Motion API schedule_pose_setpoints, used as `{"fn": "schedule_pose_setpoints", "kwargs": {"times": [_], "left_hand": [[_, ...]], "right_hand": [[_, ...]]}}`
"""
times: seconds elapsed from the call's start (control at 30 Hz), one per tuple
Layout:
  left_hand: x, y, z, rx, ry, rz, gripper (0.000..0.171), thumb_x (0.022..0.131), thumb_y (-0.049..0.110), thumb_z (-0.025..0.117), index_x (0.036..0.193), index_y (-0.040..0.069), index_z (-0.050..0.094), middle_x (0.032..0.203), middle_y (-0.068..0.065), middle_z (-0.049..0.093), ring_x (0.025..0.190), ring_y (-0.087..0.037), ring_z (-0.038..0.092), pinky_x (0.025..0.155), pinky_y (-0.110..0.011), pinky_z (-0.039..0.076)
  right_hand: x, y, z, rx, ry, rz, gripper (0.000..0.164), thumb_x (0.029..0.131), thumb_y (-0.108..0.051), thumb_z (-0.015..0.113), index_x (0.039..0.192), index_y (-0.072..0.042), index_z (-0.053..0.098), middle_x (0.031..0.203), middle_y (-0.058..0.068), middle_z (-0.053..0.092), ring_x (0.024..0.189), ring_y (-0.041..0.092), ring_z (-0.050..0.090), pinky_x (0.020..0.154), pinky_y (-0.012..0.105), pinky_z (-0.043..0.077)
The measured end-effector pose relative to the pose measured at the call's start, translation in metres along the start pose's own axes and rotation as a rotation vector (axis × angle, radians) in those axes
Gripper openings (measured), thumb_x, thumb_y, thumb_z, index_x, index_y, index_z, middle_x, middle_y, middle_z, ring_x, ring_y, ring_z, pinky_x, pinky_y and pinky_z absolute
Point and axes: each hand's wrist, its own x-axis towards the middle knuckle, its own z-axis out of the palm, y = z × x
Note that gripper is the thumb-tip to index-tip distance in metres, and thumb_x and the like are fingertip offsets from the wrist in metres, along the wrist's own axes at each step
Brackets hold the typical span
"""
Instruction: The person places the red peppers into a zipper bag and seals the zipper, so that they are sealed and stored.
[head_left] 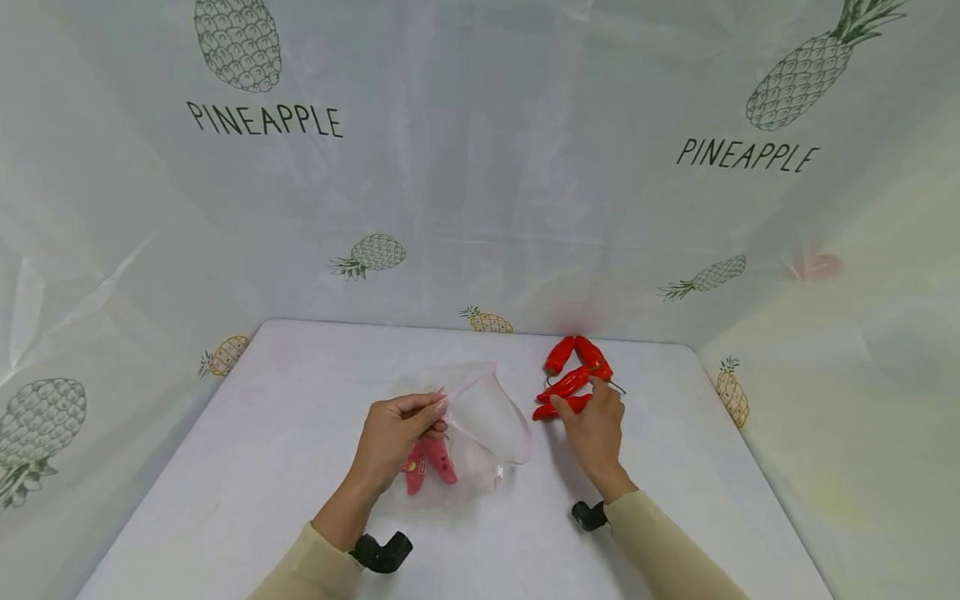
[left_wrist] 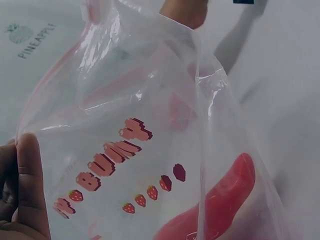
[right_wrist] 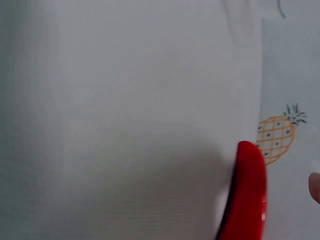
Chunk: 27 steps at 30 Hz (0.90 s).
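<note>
My left hand [head_left: 405,433] pinches the pink-edged rim of a clear zip bag [head_left: 487,417] between thumb and fingers. Inside the bag lie red chili peppers [head_left: 438,461], seen through the plastic; one pepper [left_wrist: 225,200] shows large in the left wrist view, beside printed lettering and strawberries. Over to the right, my right hand [head_left: 600,429] reaches over the nearest loose red chili pepper [head_left: 545,412], thumb and fingers spread around it. In the right wrist view a fingertip [right_wrist: 314,187] stands apart from a red pepper [right_wrist: 247,195]. Another chili pepper [head_left: 566,384] lies just behind.
Two more red chili peppers [head_left: 558,356] [head_left: 594,357] lie near the back edge of the white table [head_left: 300,400]. Pineapple-printed sheeting [head_left: 510,167] hangs behind the table and along both sides.
</note>
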Motion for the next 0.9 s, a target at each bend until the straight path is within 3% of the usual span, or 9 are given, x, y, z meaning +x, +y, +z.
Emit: {"fn": "schedule_pose_setpoints", "kwargs": {"times": [0.2, 0.43, 0.6, 0.9], "left_hand": [[-0.001, -0.002, 0.0, -0.011, -0.015, -0.002, 0.025, 0.097, 0.01, 0.077, 0.117, -0.004, 0.078, 0.094, -0.014, 0.078, 0.081, -0.022, 0.077, 0.077, -0.029, 0.066], [0.0, -0.003, -0.001, -0.008, -0.014, 0.003, 0.023, 0.097, 0.009, 0.076, 0.116, -0.005, 0.078, 0.093, -0.013, 0.077, 0.079, -0.017, 0.076, 0.076, -0.029, 0.066], [0.0, -0.003, -0.002, -0.002, -0.021, 0.008, 0.023, 0.098, 0.008, 0.075, 0.117, -0.005, 0.077, 0.094, -0.012, 0.077, 0.079, -0.016, 0.076, 0.076, -0.029, 0.066], [0.0, -0.002, -0.003, -0.003, -0.023, 0.001, 0.023, 0.098, 0.008, 0.075, 0.117, -0.005, 0.077, 0.095, -0.013, 0.077, 0.079, -0.017, 0.076, 0.076, -0.028, 0.066]], "right_hand": [[0.01, 0.008, 0.014, -0.118, -0.024, -0.01, 0.087, 0.09, -0.041, 0.083, 0.147, 0.009, 0.041, 0.134, 0.033, 0.047, 0.12, 0.047, 0.046, 0.082, 0.057, 0.058], [0.018, 0.013, 0.02, -0.213, -0.041, -0.053, 0.085, 0.086, -0.041, 0.086, 0.141, 0.008, 0.044, 0.131, 0.031, 0.048, 0.122, 0.049, 0.045, 0.087, 0.058, 0.056], [0.02, 0.018, 0.01, -0.192, -0.129, -0.059, 0.082, 0.087, -0.031, 0.085, 0.142, 0.011, 0.041, 0.138, 0.035, 0.044, 0.13, 0.053, 0.038, 0.092, 0.061, 0.057], [0.029, 0.032, -0.02, -0.146, -0.325, 0.012, 0.086, 0.087, -0.016, 0.079, 0.156, 0.006, 0.032, 0.154, 0.036, 0.031, 0.138, 0.052, 0.035, 0.096, 0.065, 0.059]]}}
